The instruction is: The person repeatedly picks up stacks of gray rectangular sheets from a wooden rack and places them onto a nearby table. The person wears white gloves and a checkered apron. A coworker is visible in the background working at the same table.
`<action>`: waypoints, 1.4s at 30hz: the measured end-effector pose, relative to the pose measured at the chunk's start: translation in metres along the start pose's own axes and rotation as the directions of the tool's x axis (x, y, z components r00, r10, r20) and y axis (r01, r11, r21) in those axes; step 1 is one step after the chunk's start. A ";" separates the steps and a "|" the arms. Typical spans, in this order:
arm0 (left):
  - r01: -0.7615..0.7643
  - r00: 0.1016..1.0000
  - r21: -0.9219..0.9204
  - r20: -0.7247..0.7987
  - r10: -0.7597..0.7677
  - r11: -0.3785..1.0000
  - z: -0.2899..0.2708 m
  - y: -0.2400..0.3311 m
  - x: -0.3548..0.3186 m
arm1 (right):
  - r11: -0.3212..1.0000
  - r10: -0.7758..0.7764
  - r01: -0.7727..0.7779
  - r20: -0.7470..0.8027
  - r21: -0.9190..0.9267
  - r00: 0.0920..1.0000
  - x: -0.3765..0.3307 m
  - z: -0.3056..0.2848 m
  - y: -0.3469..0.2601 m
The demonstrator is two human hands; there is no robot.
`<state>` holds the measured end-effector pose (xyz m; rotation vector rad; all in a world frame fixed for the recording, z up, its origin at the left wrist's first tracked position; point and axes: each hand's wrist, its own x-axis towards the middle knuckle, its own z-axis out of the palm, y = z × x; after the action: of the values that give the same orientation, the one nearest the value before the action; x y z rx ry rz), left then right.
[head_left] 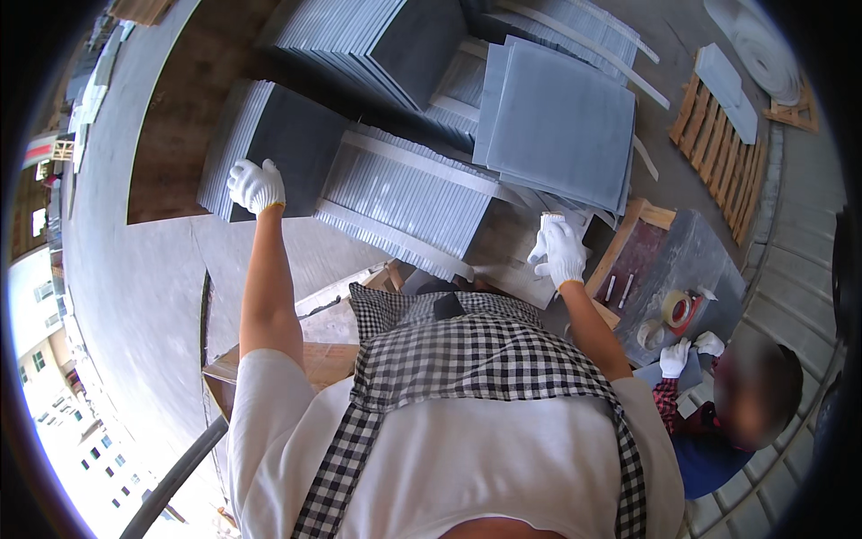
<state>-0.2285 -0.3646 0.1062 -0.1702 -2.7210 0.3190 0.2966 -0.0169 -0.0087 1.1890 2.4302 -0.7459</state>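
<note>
My left hand (258, 186), in a white knit glove, is at the top edge of an upright stack of thin grey slabs (232, 135). Its fingers curl over the edge beside the dark face of the end slab (292, 148). My right hand (563, 254), gloved alike, is bent closed around a small pale object (551, 218) whose kind I cannot make out. It hovers by the near corner of a pile of flat grey slabs (566, 126). Between my hands stands a row of slabs on edge (404, 198), with pale strips along it.
More upright slabs (359, 45) stand behind. To the right are a wooden pallet (718, 148) and a bench (700, 260) with a tape roll (680, 309). A co-worker (718, 431) in white gloves handles a grey sheet there. A cardboard box (328, 359) sits by my left arm.
</note>
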 end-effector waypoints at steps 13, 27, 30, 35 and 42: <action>-0.003 0.996 -0.028 -0.087 0.000 1.000 -0.016 -0.003 -0.024 | 0.977 0.197 -0.205 0.122 0.055 0.973 -0.009 -0.026 -0.033; -0.181 0.707 -0.434 0.567 0.423 0.883 -0.033 -0.005 -0.010 | 0.676 0.462 -0.426 0.103 0.601 0.881 -0.053 -0.001 0.007; -0.241 0.708 -0.452 0.524 0.474 0.859 -0.042 0.000 -0.005 | 0.801 0.402 -0.359 0.014 0.478 0.915 -0.060 0.014 0.029; -0.166 0.679 -0.572 0.524 0.513 0.804 -0.121 0.002 0.007 | 0.951 0.301 -0.285 -0.141 0.123 0.943 -0.090 0.039 0.080; 0.178 0.580 -0.768 0.587 0.565 0.615 -0.255 0.046 0.007 | 0.746 0.509 -0.455 0.024 0.486 0.860 -0.095 0.035 0.073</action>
<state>-0.1304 -0.2687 0.3264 -0.7983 -3.5378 -1.0701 0.4137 -0.0593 -0.0115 1.9987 1.9016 -1.1642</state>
